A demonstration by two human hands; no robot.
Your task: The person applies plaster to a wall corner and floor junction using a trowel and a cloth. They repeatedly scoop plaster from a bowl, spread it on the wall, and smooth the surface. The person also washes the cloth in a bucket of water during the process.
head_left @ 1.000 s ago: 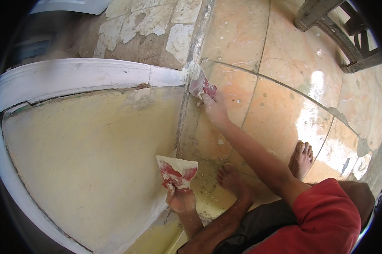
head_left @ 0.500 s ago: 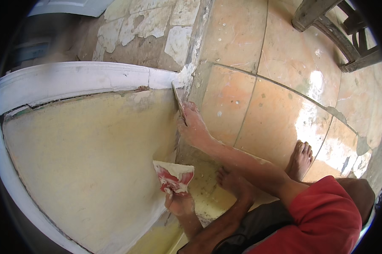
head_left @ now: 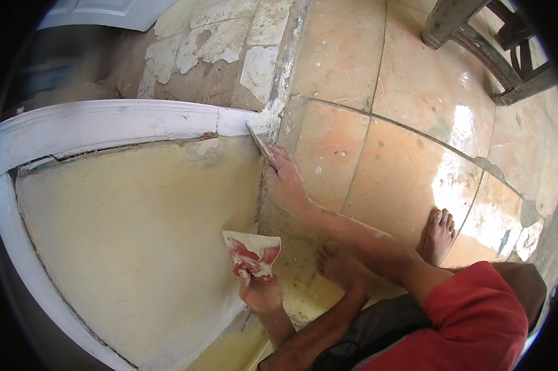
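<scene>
My right hand is closed around a thin putty knife. The knife's tip rests at the end of a white-painted frame, near where it meets the floor. Lower in the view, my left hand grips a red plastic spreader from below. Off-white putty is smeared over the spreader's face and along its wide edge. Behind both hands stands a pale yellow panel, bordered by the white frame, with a cracked gap along their joint.
Orange floor tiles lie to the right, with my bare feet on them. A wooden furniture leg stands at the upper right. Beyond the frame are worn, peeling tiles and a white panelled door.
The knife's tip has shifted slightly left along the frame's end, and the knife is more slanted. My left hand and the spreader are nearly where they were. The view has moved a little.
</scene>
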